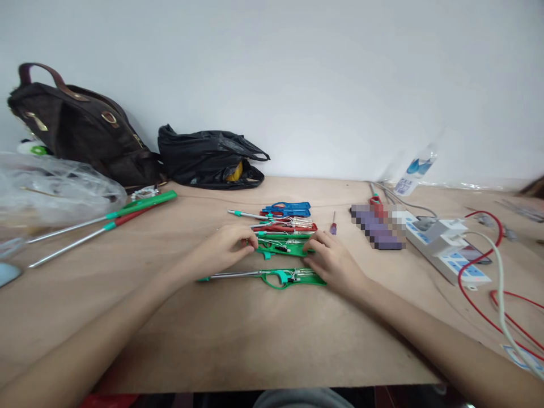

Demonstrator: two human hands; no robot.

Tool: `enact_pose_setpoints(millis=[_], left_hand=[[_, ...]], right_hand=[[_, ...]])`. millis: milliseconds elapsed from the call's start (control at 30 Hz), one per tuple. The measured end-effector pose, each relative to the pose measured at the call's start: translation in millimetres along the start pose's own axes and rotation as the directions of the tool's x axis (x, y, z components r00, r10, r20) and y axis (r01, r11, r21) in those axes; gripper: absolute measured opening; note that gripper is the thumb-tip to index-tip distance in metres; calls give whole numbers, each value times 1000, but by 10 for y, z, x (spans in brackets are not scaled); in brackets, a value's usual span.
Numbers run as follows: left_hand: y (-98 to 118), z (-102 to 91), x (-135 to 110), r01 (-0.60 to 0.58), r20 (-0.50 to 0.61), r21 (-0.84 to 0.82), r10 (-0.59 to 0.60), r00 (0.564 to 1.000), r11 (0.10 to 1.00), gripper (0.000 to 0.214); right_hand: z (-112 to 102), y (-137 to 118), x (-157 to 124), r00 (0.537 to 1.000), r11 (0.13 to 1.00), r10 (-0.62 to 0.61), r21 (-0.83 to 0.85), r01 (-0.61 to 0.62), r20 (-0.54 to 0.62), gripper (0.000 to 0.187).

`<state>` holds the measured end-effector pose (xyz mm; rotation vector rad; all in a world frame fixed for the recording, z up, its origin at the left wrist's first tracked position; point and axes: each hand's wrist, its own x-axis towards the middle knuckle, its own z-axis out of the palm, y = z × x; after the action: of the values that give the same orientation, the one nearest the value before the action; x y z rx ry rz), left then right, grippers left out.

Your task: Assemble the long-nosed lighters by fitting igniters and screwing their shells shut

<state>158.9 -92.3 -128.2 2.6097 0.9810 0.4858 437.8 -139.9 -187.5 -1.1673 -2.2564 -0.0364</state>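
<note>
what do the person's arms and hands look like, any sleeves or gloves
The left hand and right hand are ungloved, with no watch or bracelet showing. The left forearm and right forearm are slim and bare, with no sleeves in view.

Green casing (300, 249) end hidden under right fingers (318, 242).

At the back left of your counter (255, 340), you have a dark backpack (97, 136) with a brown handle in front of the pale wall (318, 85), and just beside it a black plastic bag (204, 153) with something yellow (234, 171) showing inside. A clear plastic bag (55, 190) lies nearer you. Off to your right are a blurred-out purple object (376, 229), a blue-labelled bottle (419, 168) and a white power strip (442, 258), with a red cable (459, 277) and a white cable (501, 289) curving beside it.
</note>
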Motion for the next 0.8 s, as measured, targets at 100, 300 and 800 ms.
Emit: enact_pose_setpoints(millis=[100, 300, 800], left_hand=[[-41, 30, 2, -20, -20, 86, 21, 1000, 996, 14], [-166, 139, 0, -63, -45, 265, 78, 996, 962, 10], [-148, 93, 24, -77, -273, -18, 69, 960, 997, 23]], right_hand=[[6, 5, 1, 1000, 1000, 1, 14, -1, -11, 8], [-4, -6, 16, 995, 971, 83, 231, -68, -56, 10], [-44, 50, 152, 838, 302, 509, 872, -386, 195, 34]])
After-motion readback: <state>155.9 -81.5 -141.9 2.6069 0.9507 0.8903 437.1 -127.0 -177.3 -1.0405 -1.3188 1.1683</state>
